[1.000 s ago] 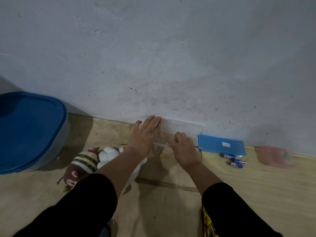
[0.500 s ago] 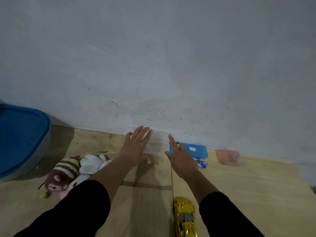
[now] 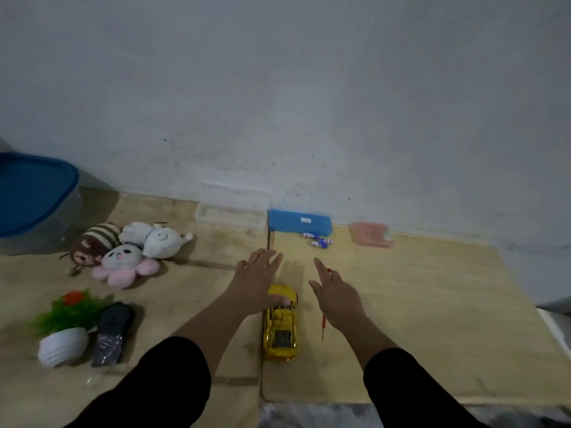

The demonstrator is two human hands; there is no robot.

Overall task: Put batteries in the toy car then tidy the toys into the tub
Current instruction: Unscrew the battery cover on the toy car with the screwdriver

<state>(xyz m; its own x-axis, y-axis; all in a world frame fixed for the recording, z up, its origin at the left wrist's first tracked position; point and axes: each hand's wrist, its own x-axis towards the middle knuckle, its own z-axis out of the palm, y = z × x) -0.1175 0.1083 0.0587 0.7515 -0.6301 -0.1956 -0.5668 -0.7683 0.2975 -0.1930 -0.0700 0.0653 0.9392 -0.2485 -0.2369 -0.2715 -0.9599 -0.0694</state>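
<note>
The yellow toy car (image 3: pixel 280 330) lies on the wooden surface in front of me, nose pointing away. My left hand (image 3: pixel 256 276) is over its front end with fingers spread straight, and the thumb tip touches the car's roof. My right hand (image 3: pixel 336 293) is just right of the car and holds a thin red screwdriver (image 3: pixel 323 328) under the palm, with the index finger pointing forward. Three small blue batteries (image 3: pixel 318 239) lie near the wall beyond both hands. The tub with a blue lid (image 3: pixel 31 202) stands at the far left, lid on.
A clear case (image 3: pixel 231 211), a blue case (image 3: pixel 299 222) and a pink box (image 3: pixel 370 235) line the wall. A brown striped plush (image 3: pixel 92 247), a white plush (image 3: pixel 159 237) and a pink octopus plush (image 3: pixel 123 264) lie left. Nearer are a potted plant (image 3: pixel 63 335) and a black remote (image 3: pixel 112 333). The surface ends at front and right.
Both hands have drawn back from the clear case by the wall toward me. The view has tipped down, so the car, plant and remote now show. The right hand carries the screwdriver.
</note>
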